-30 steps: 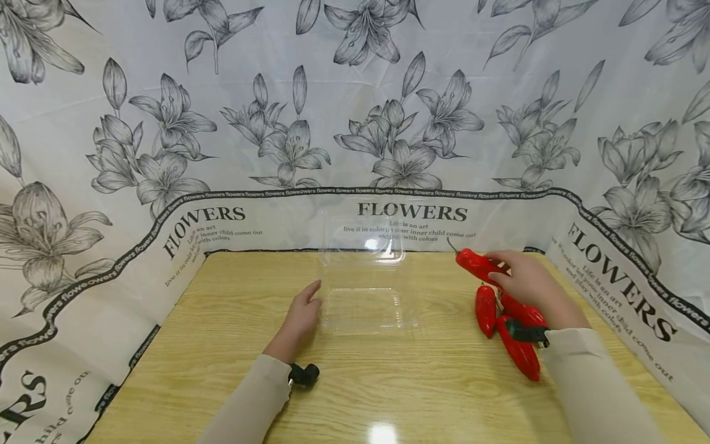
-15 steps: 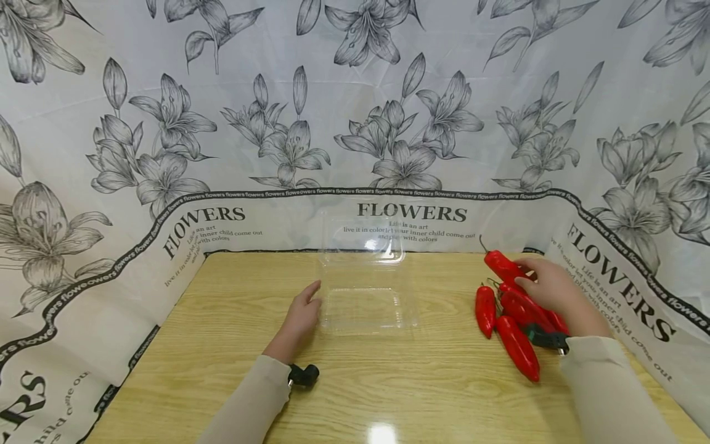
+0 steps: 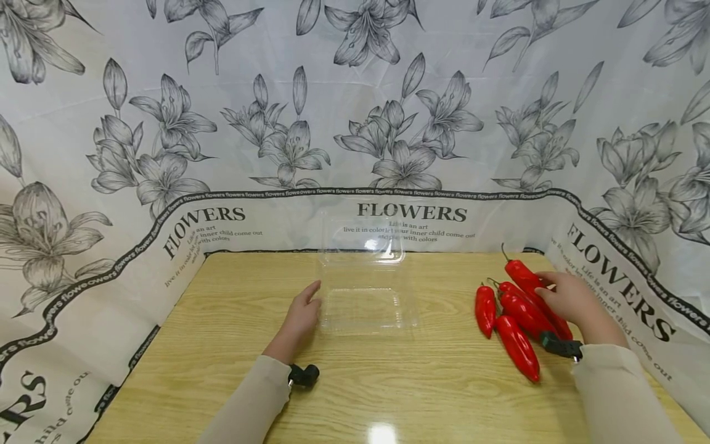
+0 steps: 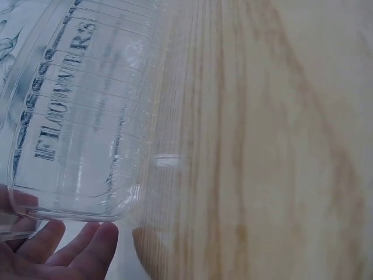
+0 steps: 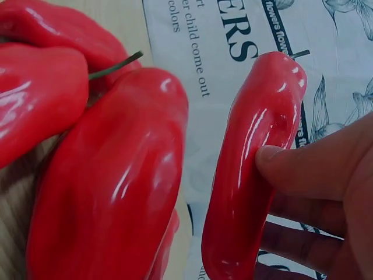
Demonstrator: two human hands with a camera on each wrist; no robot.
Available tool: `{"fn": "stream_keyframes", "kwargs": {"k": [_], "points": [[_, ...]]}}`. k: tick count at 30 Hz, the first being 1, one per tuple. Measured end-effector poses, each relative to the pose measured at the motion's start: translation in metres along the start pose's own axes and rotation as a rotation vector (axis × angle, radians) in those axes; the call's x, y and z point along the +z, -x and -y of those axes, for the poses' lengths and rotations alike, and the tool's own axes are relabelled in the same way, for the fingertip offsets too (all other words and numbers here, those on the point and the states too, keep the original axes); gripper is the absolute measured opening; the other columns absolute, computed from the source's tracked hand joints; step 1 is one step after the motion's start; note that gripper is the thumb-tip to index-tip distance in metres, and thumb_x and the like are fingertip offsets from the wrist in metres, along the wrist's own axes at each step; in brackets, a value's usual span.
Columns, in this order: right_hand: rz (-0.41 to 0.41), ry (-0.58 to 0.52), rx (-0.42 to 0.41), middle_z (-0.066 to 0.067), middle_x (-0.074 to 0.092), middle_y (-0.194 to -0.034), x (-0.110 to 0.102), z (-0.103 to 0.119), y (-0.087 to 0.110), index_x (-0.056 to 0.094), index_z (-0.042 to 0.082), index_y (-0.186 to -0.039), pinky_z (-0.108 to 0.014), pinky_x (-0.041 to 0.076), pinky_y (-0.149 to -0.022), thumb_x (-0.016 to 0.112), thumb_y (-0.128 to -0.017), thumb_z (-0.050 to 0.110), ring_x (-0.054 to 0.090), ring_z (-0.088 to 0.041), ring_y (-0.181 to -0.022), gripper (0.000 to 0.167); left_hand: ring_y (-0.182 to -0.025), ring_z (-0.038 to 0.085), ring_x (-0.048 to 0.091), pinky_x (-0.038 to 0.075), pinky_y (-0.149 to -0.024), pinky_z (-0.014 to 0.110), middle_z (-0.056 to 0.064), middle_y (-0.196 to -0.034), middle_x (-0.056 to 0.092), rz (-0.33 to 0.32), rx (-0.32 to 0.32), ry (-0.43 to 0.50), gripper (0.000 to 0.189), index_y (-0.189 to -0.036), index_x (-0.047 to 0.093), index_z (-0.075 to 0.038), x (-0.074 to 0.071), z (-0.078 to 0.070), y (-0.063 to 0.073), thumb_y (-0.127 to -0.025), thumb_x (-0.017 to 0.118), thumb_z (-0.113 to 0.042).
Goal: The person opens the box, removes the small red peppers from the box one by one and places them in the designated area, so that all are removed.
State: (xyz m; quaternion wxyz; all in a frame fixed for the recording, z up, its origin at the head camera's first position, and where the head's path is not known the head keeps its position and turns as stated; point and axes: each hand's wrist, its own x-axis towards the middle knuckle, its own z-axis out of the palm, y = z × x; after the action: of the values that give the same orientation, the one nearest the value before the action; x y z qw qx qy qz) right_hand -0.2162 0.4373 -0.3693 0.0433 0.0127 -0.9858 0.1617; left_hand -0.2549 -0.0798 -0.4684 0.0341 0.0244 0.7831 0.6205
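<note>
A clear plastic clamshell box (image 3: 360, 328) stands on the table with its lid (image 3: 363, 246) raised at the back. My left hand (image 3: 299, 317) rests at the box's left side, its extended fingers touching the clear edge; in the left wrist view, fingertips (image 4: 105, 233) lie along that edge. My right hand (image 3: 571, 302) holds a red chili pepper (image 3: 520, 273) between thumb and fingers, its stem pointing away. In the right wrist view, the held pepper (image 5: 242, 169) appears apart from a big pepper (image 5: 111, 186) beside it.
Several red peppers (image 3: 518, 348) lie together on the wooden table (image 3: 233, 382) at the right, one small pepper (image 3: 485, 311) at their left. A flower-printed cloth (image 3: 410, 154) walls off the back and sides.
My right hand has moved right and slightly nearer with the pepper, to the right side of the pile. The left hand and the box have stayed in place.
</note>
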Motion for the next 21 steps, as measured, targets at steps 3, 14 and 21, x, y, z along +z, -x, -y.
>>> {"fn": "stream_keyframes", "kwargs": {"k": [3, 14, 21], "points": [[0.002, -0.005, 0.01, -0.039, 0.056, -0.117, 0.002, -0.007, 0.002, 0.046, -0.015, -0.131, -0.05, 0.052, -0.071, 0.055, -0.095, 0.015, 0.059, -0.048, -0.095, 0.048, -0.15, 0.028, 0.016, 0.02, -0.118, 0.054, 0.006, -0.16, 0.027, -0.001, 0.002, -0.002, 0.051, -0.153, 0.031, -0.017, 0.0, 0.0, 0.0, -0.103, 0.039, -0.014], [0.021, 0.01, 0.018, -0.039, 0.058, -0.114, 0.006, -0.025, 0.012, 0.05, -0.016, -0.126, -0.052, 0.05, -0.073, 0.059, -0.092, 0.014, 0.059, -0.049, -0.095, 0.046, -0.149, 0.028, 0.016, 0.02, -0.118, 0.054, 0.006, -0.159, 0.028, -0.008, -0.005, -0.008, 0.051, -0.153, 0.031, -0.018, 0.001, 0.0, -0.001, -0.102, 0.039, -0.014], [0.014, 0.023, 0.022, -0.037, 0.06, -0.112, 0.007, -0.029, 0.016, 0.052, -0.015, -0.123, -0.055, 0.049, -0.075, 0.062, -0.091, 0.015, 0.059, -0.05, -0.096, 0.045, -0.15, 0.027, 0.017, 0.02, -0.119, 0.053, 0.005, -0.159, 0.029, -0.012, -0.005, -0.005, 0.051, -0.152, 0.032, -0.018, 0.002, 0.001, -0.001, -0.102, 0.039, -0.015]]}}
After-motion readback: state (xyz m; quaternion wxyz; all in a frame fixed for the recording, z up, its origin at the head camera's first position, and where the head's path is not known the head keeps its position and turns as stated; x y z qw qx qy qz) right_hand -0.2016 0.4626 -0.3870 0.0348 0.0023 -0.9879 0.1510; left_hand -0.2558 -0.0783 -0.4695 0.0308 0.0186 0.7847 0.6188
